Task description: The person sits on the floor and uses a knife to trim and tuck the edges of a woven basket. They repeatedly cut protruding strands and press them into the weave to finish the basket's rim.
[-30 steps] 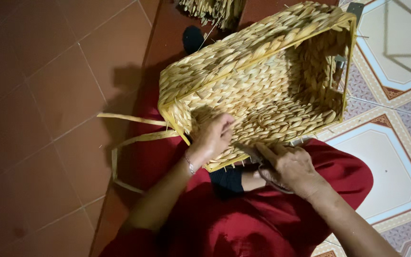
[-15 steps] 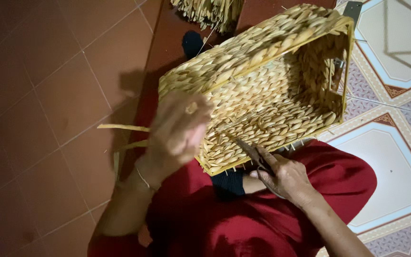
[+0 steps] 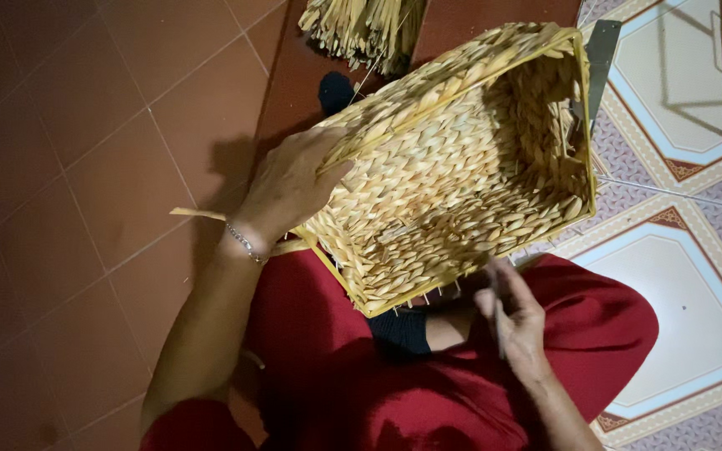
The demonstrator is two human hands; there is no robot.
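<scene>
Gripping the near-left corner of the woven basket (image 3: 461,167), the left hand (image 3: 290,188) sits at centre-left, fingers curled over the rim, thumb on the outer wall. A thin bracelet (image 3: 244,242) circles that wrist. Loose flat straw strips (image 3: 198,215) stick out to the left from under the hand, over the red-brown floor tiles (image 3: 85,167).

Basket is rectangular, pale yellow plaited straw, tipped on its side with the open mouth facing the camera. It rests against the lap, on the red garment (image 3: 361,367); lower edge shows short unfinished straw ends. Behind it, top centre, lies a bundle of dry straw (image 3: 365,29).

Right hand (image 3: 516,321) is just below the basket's lower right edge, not touching it as far as I can tell. Fingers are closed around a thin dark tool (image 3: 495,313); blurred, can't tell what kind. Far right: patterned white-and-blue floor tiles (image 3: 687,317).
</scene>
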